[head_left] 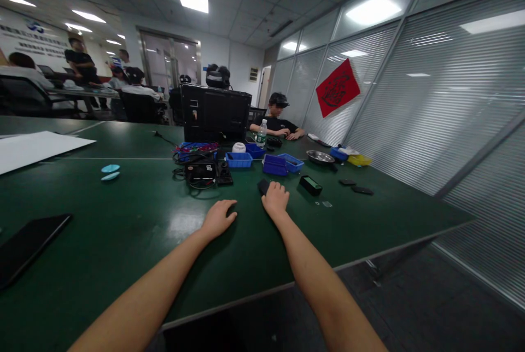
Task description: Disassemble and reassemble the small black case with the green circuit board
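Note:
Both my arms stretch out over a dark green table (123,232). My left hand (219,217) lies on the table top with its fingers curled loosely and nothing visible in it. My right hand (275,198) rests a little farther out, fingers bent over a small black flat object (263,185) at its fingertips; whether it grips that object I cannot tell. A black box with a green top (310,185) lies just right of my right hand.
Beyond the hands sit a black device with cables (200,173), several blue bins (239,160), a metal bowl (320,157) and a large black case (215,113). A dark tablet (28,245) lies near left. A person (278,122) sits at the far side.

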A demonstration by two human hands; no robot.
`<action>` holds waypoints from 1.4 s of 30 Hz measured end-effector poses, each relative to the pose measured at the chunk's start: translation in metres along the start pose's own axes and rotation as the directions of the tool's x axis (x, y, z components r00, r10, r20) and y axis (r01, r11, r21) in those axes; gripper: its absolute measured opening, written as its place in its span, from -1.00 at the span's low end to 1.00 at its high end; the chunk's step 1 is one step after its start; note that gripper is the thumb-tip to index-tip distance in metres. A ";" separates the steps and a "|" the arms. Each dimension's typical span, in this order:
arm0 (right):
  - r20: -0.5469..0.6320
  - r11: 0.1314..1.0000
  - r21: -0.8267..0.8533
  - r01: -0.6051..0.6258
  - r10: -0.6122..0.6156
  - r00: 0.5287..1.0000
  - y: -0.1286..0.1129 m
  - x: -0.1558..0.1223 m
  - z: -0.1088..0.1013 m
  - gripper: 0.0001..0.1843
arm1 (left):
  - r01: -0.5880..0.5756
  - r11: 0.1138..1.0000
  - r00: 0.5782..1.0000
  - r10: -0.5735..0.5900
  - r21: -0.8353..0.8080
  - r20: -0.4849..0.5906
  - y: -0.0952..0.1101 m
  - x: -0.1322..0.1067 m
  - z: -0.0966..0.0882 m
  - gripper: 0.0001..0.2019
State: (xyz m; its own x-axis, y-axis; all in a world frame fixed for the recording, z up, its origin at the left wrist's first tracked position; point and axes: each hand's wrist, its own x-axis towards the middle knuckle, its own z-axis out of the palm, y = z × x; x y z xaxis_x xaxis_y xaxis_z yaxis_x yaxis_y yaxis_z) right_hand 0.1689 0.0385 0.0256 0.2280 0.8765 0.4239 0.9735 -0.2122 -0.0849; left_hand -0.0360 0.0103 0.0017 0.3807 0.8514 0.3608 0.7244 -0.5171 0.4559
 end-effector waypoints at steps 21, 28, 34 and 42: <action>0.156 0.674 0.734 -0.083 -0.048 0.987 0.013 0.022 0.036 -0.71 | 0.211 0.977 0.970 -0.211 -0.017 -0.123 -0.021 -0.002 -0.021 -0.68; 0.359 0.346 0.909 -0.232 -0.370 0.857 -0.026 -0.007 0.026 -0.63 | 0.239 0.963 0.948 -0.259 -0.125 -0.183 -0.017 -0.002 -0.007 -0.45; 0.321 0.221 0.944 -0.246 -0.442 0.837 -0.037 -0.011 0.026 -0.77 | 0.261 0.962 0.928 -0.273 -0.079 -0.254 -0.011 0.003 0.003 -0.21; 0.291 0.262 0.946 -0.193 -0.413 0.863 -0.037 -0.006 0.035 -0.83 | 0.185 0.983 0.973 -0.182 0.011 -0.143 0.007 0.010 0.006 -0.57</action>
State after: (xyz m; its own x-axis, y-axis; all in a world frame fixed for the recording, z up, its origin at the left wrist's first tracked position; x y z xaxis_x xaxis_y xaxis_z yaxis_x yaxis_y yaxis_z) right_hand 0.1320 0.0566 -0.0056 -0.2008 0.9698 0.1385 0.2256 0.1834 -0.9568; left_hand -0.0239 0.0157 0.0041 0.1567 0.9097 0.3845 0.7887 -0.3496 0.5056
